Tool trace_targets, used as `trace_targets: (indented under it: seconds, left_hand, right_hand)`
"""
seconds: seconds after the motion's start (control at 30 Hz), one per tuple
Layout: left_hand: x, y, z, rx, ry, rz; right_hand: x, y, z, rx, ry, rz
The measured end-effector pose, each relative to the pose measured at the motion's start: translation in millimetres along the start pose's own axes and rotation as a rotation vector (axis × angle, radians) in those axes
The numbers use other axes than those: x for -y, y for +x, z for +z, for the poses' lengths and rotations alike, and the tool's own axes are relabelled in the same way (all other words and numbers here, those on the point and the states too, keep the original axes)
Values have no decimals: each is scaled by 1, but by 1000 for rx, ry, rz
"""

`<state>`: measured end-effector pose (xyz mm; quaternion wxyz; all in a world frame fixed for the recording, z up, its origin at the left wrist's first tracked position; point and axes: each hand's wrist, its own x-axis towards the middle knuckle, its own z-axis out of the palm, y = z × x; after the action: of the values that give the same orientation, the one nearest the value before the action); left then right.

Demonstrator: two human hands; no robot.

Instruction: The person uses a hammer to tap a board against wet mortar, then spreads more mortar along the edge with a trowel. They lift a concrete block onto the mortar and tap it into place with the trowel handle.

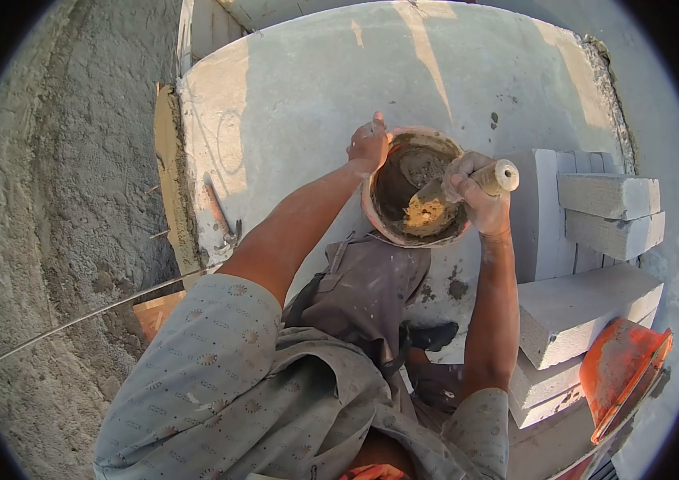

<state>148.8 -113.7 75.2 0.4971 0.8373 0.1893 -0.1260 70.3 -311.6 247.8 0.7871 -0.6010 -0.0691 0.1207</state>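
A round bowl (370,210) with an orange, mortar-smeared rim stands in front of me, with grey wet mortar (422,166) inside. My left hand (369,146) grips the upper left rim, its thumb pointing up. My right hand (477,192) is closed around the thick handle of a trowel (429,210). The trowel's blade reaches into the bowl, over the mortar, and catches yellowish light. The lower part of the blade merges with the mortar, so its tip is hard to make out.
Pale blocks (587,308) are stacked at the right, beside a tilted orange tub (621,372). A hammer-like tool (219,212) lies on the left of the grey surface (315,96). A thin line crosses the lower left near a rough wall (75,160).
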Motion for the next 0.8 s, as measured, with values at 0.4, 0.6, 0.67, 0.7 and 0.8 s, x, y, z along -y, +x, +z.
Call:
trace_targets:
  seconds: [0.4, 0.6, 0.67, 0.7, 0.8]
  left_hand:
    - [-17, -8, -9, 49, 178, -51]
    - [-23, -20, -10, 37, 216, -30]
    - [-34, -11, -15, 8, 227, -16]
    - [-39, -14, -19, 19, 233, -31]
    - [-31, -19, -14, 60, 244, -39]
  right_hand:
    - [13, 10, 37, -412, -129, -67]
    - [-88, -2, 21, -625, -329, -223]
    - [-74, 4, 17, -471, -252, -98]
    - [-67, 2, 20, -405, -208, -14]
    - [19, 8, 37, -528, -122, -144]
